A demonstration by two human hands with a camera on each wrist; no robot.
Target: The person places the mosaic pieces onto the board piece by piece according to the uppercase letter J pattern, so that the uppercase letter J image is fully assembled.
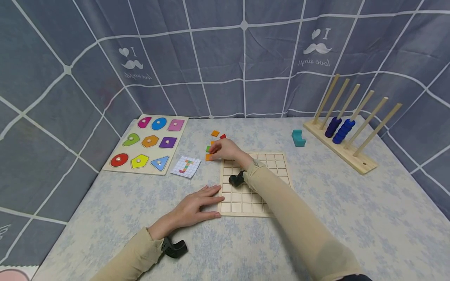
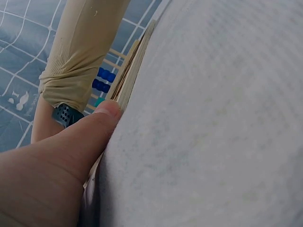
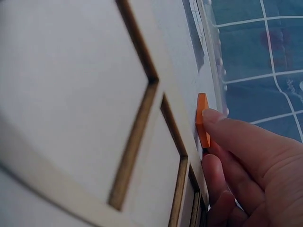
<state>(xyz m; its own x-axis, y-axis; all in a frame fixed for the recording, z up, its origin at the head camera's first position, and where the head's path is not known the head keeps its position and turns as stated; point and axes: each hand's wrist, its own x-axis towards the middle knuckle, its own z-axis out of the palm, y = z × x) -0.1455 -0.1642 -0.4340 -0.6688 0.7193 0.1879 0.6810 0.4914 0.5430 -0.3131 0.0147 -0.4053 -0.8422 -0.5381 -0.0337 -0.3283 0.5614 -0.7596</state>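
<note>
Grid bd. (image 1: pixel 246 198) partly hidden by R sleeve (image 1: pixel 297 220), cropped in R-wrist cam.

Shape puzzle (image 1: pixel 142 131), peg stand (image 1: pixel 342 149), checked curtain (image 1: pixel 225 54)
Blue beads (image 1: pixel 343 132) circle two pegs (image 1: pixel 361 106) (a teal block (image 1: pixel 298 140) lies near the stand).

Table (image 1: pixel 351 218): puzzle bd (image 1: pixel 154 152) back L corner; peg rack (image 1: pixel 342 149) nr back R corner; grid bd (image 1: pixel 242 197) mid, card (image 1: pixel 186 167) to its L.

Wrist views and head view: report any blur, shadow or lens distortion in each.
Head view: fairly even light, lines on the curtain bowing, as through a wide lens; left wrist view: tablecloth soft and low in detail, darker just beside the left hand; right wrist view: nearest part of the grid board blurred, orange tile crisper.
</note>
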